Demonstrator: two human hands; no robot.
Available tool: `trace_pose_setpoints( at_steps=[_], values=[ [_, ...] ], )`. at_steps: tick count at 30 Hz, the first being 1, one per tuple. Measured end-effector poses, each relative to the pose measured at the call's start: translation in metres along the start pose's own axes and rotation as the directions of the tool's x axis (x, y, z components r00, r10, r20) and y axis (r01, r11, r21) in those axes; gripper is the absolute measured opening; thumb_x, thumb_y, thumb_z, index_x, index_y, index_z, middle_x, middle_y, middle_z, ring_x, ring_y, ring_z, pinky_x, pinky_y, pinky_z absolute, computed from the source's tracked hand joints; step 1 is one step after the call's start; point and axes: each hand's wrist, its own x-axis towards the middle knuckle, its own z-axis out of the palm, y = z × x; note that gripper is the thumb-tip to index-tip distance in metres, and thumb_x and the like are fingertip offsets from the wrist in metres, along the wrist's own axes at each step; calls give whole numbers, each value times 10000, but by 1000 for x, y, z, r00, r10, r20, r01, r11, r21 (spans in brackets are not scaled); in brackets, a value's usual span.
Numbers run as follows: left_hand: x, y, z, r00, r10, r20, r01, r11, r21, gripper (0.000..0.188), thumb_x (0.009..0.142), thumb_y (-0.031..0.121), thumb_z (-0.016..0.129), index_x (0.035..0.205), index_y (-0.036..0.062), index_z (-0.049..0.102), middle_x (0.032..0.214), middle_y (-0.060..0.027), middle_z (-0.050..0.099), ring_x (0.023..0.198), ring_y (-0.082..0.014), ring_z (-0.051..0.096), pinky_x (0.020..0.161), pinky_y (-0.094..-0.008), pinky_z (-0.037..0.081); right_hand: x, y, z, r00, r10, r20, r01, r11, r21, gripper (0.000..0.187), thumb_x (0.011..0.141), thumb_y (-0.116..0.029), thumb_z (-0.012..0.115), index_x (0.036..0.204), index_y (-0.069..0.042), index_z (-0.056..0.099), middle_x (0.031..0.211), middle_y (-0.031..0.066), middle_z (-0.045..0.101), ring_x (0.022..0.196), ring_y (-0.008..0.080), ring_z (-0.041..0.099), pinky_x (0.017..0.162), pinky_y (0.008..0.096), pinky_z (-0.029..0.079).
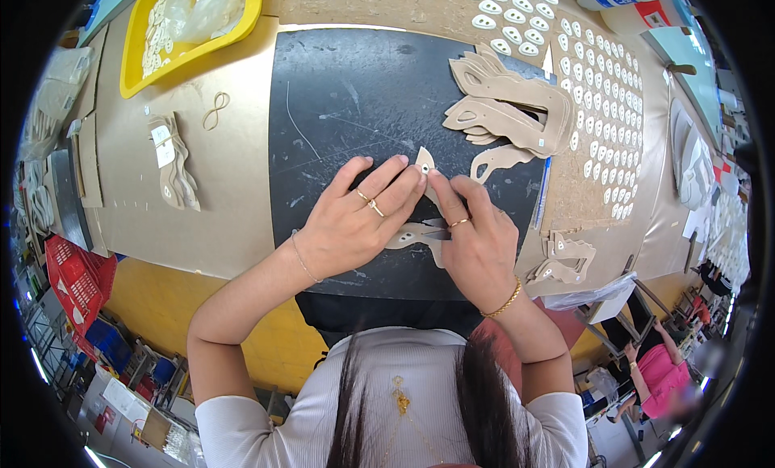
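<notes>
Over a black work mat (339, 89), both hands meet at a beige cut leather piece (425, 156) with a pointed tip. A small white patch with a dark hole (425, 169) shows on it between my fingertips. My left hand (351, 218) presses its fingertips on the left edge, thumb hidden. My right hand (482, 242) pinches the piece from the right, fingers curled. Below them, another part of beige leather (408, 236) extends between the hands; whether it is the same piece I cannot tell. A stack of similar beige cut-outs (504, 105) lies at the mat's upper right.
Small white oval pieces (599, 81) stand in rows on a brown board. A yellow tray (131, 64) holds more, with a plastic bag. Tied beige pieces (173, 165) lie left, other cut-outs (563, 258) right. A blue pen (542, 194) rests by the mat. A person in pink (663, 375) is lower right.
</notes>
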Motion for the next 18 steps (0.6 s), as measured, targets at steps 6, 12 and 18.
trace_pose_setpoints(
  at_steps=[6, 12, 18],
  values=[
    [1, -3, 1, 999, 28, -18, -28, 999, 25, 361, 859, 147, 652, 1187, 8, 709, 1292, -87, 617, 1261, -247, 567, 1024, -424, 460, 5, 2, 0, 1000, -1, 28, 1, 1000, -31, 569, 791, -34, 649, 1356, -86, 627, 1098, 41, 585, 702, 169, 637, 598, 312, 516],
    [-3, -3, -2, 999, 37, -2, -37, 999, -10, 345, 868, 156, 648, 1188, 37, 699, 1324, -104, 617, 1269, -265, 576, 1048, -431, 458, 5, 6, 0, 997, -78, 27, 81, 990, -115, 551, 805, -49, 658, 1352, -109, 634, 1103, 27, 596, 652, 157, 635, 567, 305, 517],
    [-4, -8, 3, 998, 21, -54, -25, 996, -81, 322, 882, 173, 639, 1187, 74, 657, 1377, -108, 596, 1274, -281, 569, 1047, -442, 456, 7, 14, 1, 999, -4, -47, 9, 995, 95, 592, 748, 13, 678, 1319, -142, 657, 1109, 16, 618, 646, 178, 642, 577, 296, 532]
  ],
)
